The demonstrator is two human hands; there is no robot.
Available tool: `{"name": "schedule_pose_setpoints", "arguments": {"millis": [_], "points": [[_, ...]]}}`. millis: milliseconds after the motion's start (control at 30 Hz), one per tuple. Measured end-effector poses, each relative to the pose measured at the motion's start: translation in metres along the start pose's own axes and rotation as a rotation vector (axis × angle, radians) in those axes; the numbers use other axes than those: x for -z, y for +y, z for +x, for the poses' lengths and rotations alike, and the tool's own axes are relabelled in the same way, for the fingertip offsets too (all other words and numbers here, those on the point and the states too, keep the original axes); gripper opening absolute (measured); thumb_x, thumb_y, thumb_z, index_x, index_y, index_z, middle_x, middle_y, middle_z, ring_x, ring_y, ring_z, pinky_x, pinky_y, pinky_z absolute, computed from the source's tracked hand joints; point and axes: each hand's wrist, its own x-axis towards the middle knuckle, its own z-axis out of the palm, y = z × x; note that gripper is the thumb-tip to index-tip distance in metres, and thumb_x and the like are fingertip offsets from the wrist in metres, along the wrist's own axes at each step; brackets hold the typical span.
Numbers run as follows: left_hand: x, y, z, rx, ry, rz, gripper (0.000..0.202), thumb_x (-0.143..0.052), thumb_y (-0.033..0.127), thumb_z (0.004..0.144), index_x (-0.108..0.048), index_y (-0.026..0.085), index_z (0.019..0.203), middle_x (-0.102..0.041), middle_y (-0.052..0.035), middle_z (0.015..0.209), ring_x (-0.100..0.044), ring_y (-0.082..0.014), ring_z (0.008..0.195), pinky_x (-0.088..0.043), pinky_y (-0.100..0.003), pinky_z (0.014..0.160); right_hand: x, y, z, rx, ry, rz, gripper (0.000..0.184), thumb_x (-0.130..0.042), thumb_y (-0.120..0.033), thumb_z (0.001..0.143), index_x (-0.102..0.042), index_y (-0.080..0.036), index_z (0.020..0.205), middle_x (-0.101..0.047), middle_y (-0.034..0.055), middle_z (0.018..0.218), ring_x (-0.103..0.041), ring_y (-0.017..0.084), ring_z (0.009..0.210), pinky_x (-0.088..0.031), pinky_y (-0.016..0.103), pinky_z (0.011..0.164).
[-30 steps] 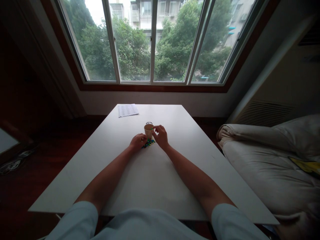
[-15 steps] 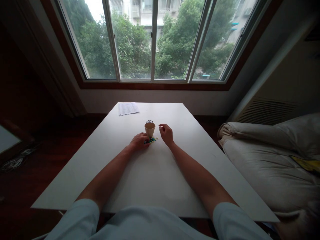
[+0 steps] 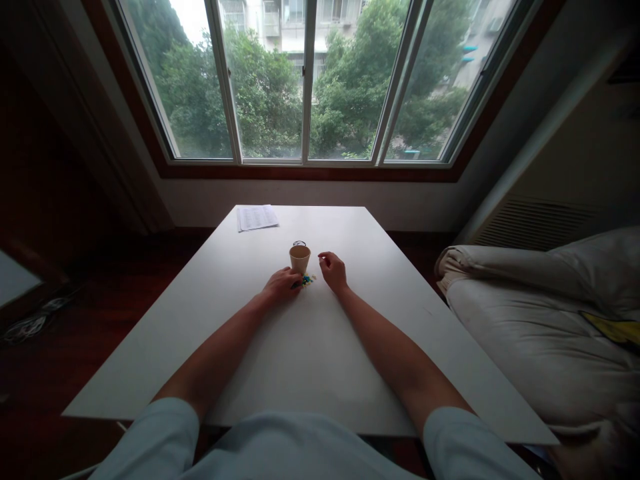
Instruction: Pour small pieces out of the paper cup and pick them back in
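A small tan paper cup (image 3: 300, 257) stands upright in the middle of the white table (image 3: 300, 360). At its base lies a little heap of small coloured pieces (image 3: 307, 280), blue, green and yellow. My left hand (image 3: 281, 285) rests on the table just left of the heap, with its curled fingertips touching the pieces. My right hand (image 3: 334, 271) sits to the right of the cup, clear of it, its fingers curled into a loose pinch. Whatever either hand holds is too small to see.
A small dark ring-shaped object (image 3: 299, 244) lies just behind the cup. A printed sheet of paper (image 3: 257, 217) lies at the table's far left corner. A pale cushioned sofa (image 3: 545, 320) stands close along the right side. A wide window (image 3: 307, 80) fills the far wall.
My right hand was pinching a green piece over the cup's rim, then drew back to the right. My left hand has stayed at the heap. The heap looks smaller.
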Motion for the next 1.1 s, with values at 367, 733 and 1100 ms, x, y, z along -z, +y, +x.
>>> {"name": "schedule_pose_setpoints", "arguments": {"millis": [367,733,1100], "points": [[0.013,0.005,-0.001,-0.031,-0.102,0.211,0.019,-0.062,0.019,0.077,-0.072,0.024,0.093,-0.069,-0.0042,0.099,-0.059,-0.0218,0.094,-0.047,-0.031,0.08,0.001,-0.004,-0.002,-0.025,-0.049,0.001,0.027,-0.048,-0.031,0.088,-0.07,-0.019,0.097,-0.067,0.0052,0.085,-0.057,0.018,0.071,-0.046,0.03,0.071],[0.009,0.002,0.001,-0.01,-0.08,0.211,0.017,-0.058,0.018,0.081,-0.072,0.024,0.089,-0.07,-0.0036,0.095,-0.059,-0.0204,0.092,-0.047,-0.03,0.078,0.001,-0.004,-0.004,-0.007,-0.072,0.005,0.027,-0.047,-0.03,0.089,-0.07,-0.02,0.098,-0.067,0.0048,0.084,-0.057,0.018,0.071,-0.045,0.029,0.07],[0.009,0.005,0.002,0.045,0.082,0.134,0.015,-0.052,0.021,0.092,-0.066,0.022,0.093,-0.067,-0.0046,0.091,-0.059,-0.0179,0.086,-0.047,-0.029,0.076,-0.001,-0.004,-0.005,-0.013,-0.072,0.002,0.027,-0.047,-0.029,0.088,-0.07,-0.02,0.097,-0.068,0.0046,0.084,-0.057,0.018,0.071,-0.046,0.029,0.071]]}}
